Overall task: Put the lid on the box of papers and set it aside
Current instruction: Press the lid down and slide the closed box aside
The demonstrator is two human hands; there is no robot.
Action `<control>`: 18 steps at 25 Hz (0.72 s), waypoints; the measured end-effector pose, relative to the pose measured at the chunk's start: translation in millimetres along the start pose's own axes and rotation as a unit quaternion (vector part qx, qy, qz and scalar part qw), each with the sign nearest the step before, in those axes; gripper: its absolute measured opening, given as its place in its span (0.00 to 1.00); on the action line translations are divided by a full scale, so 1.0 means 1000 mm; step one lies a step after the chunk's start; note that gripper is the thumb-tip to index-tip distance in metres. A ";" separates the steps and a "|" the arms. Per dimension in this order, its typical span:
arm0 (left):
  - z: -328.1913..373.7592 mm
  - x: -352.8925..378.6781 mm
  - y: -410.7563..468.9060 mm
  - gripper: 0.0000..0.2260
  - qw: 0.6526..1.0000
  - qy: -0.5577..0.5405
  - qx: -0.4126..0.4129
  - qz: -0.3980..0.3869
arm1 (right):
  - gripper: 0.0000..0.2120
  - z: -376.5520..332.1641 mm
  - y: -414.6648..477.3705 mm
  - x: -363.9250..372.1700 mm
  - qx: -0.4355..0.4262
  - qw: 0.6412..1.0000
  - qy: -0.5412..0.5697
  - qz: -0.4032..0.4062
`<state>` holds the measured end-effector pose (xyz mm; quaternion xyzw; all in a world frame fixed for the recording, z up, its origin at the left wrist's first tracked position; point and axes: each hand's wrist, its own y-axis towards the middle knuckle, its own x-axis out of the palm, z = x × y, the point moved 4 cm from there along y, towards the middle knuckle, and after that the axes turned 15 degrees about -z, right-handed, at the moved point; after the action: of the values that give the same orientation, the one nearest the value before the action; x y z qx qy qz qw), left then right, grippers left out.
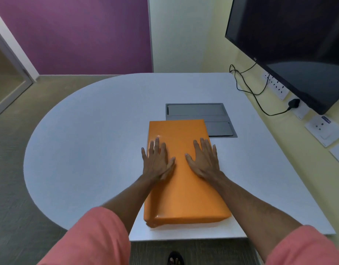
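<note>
A: Where's the orange box (182, 180) now?

B: On the grey table (84, 142) near its front edge, lid already down, its far end overlapping the cable hatch (218, 119). The left hand (158, 159) and right hand (204, 161) lie flat on top, fingers spread, gripping nothing.

A: How will it handle?

B: Probably heavy (a full load of paper, I'd guess), stiff, with a glossy, slippery skin. I'd take it by both long sides, low down, not by the lid, which might lift off.

Orange lid (181, 180) covers the box (flat, near table edge).
</note>
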<state>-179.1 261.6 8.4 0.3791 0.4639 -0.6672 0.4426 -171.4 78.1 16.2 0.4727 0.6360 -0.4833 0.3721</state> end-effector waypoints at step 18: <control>-0.009 -0.015 0.079 0.40 0.995 0.030 -0.021 -0.093 | 0.34 -0.006 0.078 -0.016 -0.003 0.996 -0.027 -0.082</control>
<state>-99.0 259.3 -2.4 0.3448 0.5243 -0.6840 0.3720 -91.7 86.4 11.9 0.4045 0.6641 -0.5226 0.3497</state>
